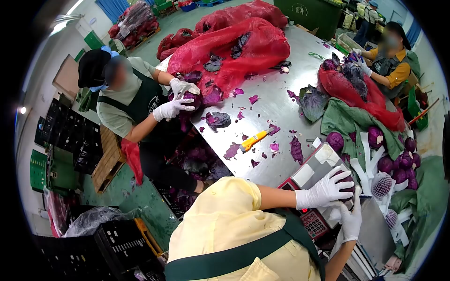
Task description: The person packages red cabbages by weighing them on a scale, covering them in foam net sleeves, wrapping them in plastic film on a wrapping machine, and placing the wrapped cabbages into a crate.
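A small purple cabbage (346,181) sits between my two white-gloved hands, above a digital scale (313,224) with a keypad and a lit red display. My left hand (324,191) curls its fingers over the near-left side and top of the cabbage. From the lower right, my right hand (350,221) holds the cabbage's other side, thumb and fingers raised around it. Some whitish material shows under my hands, too covered to name. Right of the scale lie white foam nets (382,185), and several trimmed purple cabbages (385,165) rest on green cloth.
A yellow-handled knife (254,140) and purple leaf scraps lie on the metal table (276,107). Across it, one co-worker (136,93) holds a cabbage; another (391,65) handles cabbages by a red mesh sack (335,86). Black crates (122,243) stand at lower left.
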Demonstrator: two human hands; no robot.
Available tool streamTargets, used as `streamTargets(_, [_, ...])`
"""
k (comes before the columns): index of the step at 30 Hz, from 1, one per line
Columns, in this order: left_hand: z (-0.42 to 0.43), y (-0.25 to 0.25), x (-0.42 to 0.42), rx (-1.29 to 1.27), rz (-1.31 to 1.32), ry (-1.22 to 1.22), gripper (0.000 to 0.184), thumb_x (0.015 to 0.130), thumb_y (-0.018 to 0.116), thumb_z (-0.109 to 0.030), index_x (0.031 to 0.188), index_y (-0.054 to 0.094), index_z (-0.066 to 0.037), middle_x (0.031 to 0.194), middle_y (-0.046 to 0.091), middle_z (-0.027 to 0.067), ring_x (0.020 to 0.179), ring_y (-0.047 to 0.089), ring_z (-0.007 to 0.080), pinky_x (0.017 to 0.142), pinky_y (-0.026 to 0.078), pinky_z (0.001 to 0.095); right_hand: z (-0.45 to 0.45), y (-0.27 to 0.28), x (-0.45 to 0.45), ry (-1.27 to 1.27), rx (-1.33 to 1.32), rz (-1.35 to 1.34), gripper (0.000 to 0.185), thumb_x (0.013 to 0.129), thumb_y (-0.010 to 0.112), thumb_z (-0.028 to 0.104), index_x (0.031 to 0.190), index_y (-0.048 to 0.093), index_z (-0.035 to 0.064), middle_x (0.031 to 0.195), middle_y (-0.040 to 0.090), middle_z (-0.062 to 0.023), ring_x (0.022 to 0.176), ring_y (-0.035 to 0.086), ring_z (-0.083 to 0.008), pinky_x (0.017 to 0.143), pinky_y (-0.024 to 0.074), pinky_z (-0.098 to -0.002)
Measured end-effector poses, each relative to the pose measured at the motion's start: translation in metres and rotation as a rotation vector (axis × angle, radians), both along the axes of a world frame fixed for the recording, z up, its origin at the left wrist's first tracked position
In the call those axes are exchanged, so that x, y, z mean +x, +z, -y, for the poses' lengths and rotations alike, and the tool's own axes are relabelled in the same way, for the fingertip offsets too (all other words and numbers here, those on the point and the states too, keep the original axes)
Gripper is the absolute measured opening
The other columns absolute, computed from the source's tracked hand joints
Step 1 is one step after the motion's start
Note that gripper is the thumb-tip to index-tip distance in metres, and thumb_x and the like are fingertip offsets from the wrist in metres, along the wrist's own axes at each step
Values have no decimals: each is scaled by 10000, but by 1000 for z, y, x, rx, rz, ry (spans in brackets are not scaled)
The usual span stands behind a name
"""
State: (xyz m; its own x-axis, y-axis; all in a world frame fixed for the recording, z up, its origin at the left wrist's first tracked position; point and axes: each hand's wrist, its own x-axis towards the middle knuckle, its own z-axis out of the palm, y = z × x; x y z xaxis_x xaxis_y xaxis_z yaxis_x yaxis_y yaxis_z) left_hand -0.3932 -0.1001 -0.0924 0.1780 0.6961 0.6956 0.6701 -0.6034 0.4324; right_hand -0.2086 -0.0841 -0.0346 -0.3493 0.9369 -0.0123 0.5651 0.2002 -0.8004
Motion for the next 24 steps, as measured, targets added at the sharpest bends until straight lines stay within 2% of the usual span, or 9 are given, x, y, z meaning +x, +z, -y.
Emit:
streamTargets(3, [4, 11, -7, -31, -57, -43, 494, 708, 730, -363, 1141, 623, -152, 1328, 499, 106, 1332, 394, 350, 1106, 289, 555, 0, 0, 8, -33, -227, -89, 662, 821, 631, 41, 1446, 413, 55, 1444, 454, -164, 1239, 512, -215, 1026, 405, -315])
streamTargets(7, [-7, 3, -16, 8, 10, -86, 430, 698, 751, -307, 1081, 653, -140, 1265, 539, 105, 1266, 459, 353, 1030, 413, 508, -2, 13, 0, 27, -108, 35, 603, 841, 592, 44, 1424, 439, 52, 1399, 514, -132, 1230, 532, -210, 1015, 418, -313])
streamTargets(8, [-7, 2, -18, 52, 59, -78, 373, 709, 745, -262, 1052, 665, -140, 1228, 561, 102, 1231, 503, 339, 951, 490, 475, -2, 4, 2, 24, -23, 100, 594, 846, 611, 63, 1418, 449, 73, 1375, 537, -127, 1218, 548, -222, 1007, 426, -321])
streamTargets(11, [-2, -1, -22, 74, 42, -80, 343, 729, 730, -229, 1056, 665, -151, 1220, 571, 102, 1205, 537, 320, 908, 526, 432, 9, 18, -8, -79, -138, 233, 600, 848, 639, 92, 1419, 453, 110, 1363, 545, -138, 1207, 556, -242, 985, 444, -326])
streamTargets(12, [-2, -3, -24, 139, 28, -74, 342, 738, 716, -220, 1069, 660, -153, 1217, 580, 108, 1183, 562, 315, 880, 545, 410, 8, 12, -5, -5, 9, 266, 661, 826, 671, 96, 1439, 427, 144, 1384, 523, -144, 1217, 545, -266, 961, 460, -326])
streamTargets(15, [-13, -6, -29, 281, -35, -175, 357, 745, 706, -222, 1089, 653, -141, 1223, 586, 112, 1183, 564, 311, 889, 541, 404, 11, 8, -7, -36, 116, 152, 739, 792, 700, 96, 1461, 389, 148, 1436, 474, -135, 1253, 515, -278, 973, 456, -333])
streamTargets(17, [-21, -5, -32, 362, -111, -165, 316, 749, 684, -247, 1045, 657, -138, 1163, 614, 99, 1149, 583, 288, 880, 543, 410, 11, 9, -10, -12, -45, 13, 815, 755, 728, 92, 1477, 356, 157, 1471, 436, -117, 1284, 486, -286, 1001, 440, -350])
streamTargets(22, [-26, -9, -37, 307, -159, -208, 352, 771, 711, -262, 1088, 653, -119, 1171, 626, 92, 1173, 579, 294, 893, 542, 370, 12, 13, -21, -14, 20, 348, 849, 741, 741, 154, 1487, 335, 181, 1488, 417, -96, 1290, 484, -295, 991, 449, -365])
streamTargets(24, [-28, -11, -39, 305, -142, -207, 350, 768, 716, -265, 1073, 652, -107, 1168, 630, 90, 1177, 579, 288, 875, 548, 362, 11, 10, -23, -14, 9, 318, 851, 739, 743, 169, 1486, 336, 197, 1490, 411, -105, 1284, 488, -303, 986, 452, -371])
